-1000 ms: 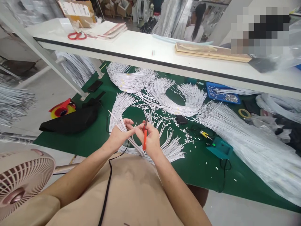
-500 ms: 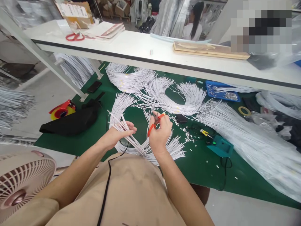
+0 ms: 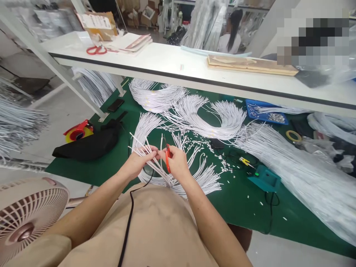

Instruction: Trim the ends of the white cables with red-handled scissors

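Several white cables [image 3: 158,167] pass through my left hand [image 3: 139,160], which is closed around them near the front of the green table. My right hand [image 3: 175,160] is closed on red-handled cutters [image 3: 167,158], their tips pointing up and away from me. Its fingertips meet those of my left hand beside one upright cable end. A curved bundle of white cables [image 3: 146,128] lies just beyond my hands, and loose cable ends [image 3: 210,178] fan out to the right of my right wrist.
More cable bundles [image 3: 215,128] lie behind, with small white scraps [image 3: 222,159] scattered nearby. On the right are a teal device [image 3: 265,178], yellow-handled pliers [image 3: 246,162] and a blue tray [image 3: 267,113]. A white shelf [image 3: 167,57] spans the back; a fan [image 3: 30,211] stands left.
My right hand, with the cutters, has moved left to meet my left hand. The cutters have turned more upright. The whole view has shifted slightly.
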Available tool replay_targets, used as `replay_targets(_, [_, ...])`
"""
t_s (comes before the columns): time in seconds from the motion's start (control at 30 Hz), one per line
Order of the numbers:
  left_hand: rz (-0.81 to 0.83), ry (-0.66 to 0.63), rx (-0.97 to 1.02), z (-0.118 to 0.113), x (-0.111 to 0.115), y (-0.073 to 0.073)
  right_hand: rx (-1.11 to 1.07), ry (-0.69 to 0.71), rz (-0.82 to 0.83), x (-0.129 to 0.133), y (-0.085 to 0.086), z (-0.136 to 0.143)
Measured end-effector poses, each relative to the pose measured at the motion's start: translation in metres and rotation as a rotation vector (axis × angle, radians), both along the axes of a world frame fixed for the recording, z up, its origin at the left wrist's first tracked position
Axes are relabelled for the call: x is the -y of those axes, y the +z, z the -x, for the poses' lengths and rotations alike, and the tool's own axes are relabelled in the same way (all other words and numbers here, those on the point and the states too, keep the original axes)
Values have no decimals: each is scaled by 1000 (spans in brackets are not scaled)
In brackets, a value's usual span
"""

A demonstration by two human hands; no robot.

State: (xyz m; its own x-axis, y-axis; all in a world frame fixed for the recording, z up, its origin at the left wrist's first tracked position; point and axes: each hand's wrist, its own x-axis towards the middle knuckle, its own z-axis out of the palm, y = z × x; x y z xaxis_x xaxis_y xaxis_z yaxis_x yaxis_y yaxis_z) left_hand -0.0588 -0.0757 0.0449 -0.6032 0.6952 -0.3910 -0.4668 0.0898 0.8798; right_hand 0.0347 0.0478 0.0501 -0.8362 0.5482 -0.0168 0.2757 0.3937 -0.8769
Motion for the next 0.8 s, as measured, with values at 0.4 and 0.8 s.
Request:
replay_targets(0.4, [-141,24,21,-2,-9,2,-55,-19,410,3,-3,-3])
replay_targets(0.8, [-134,-130,-15,-8,-8,11,-244,69,658,-10,19,10])
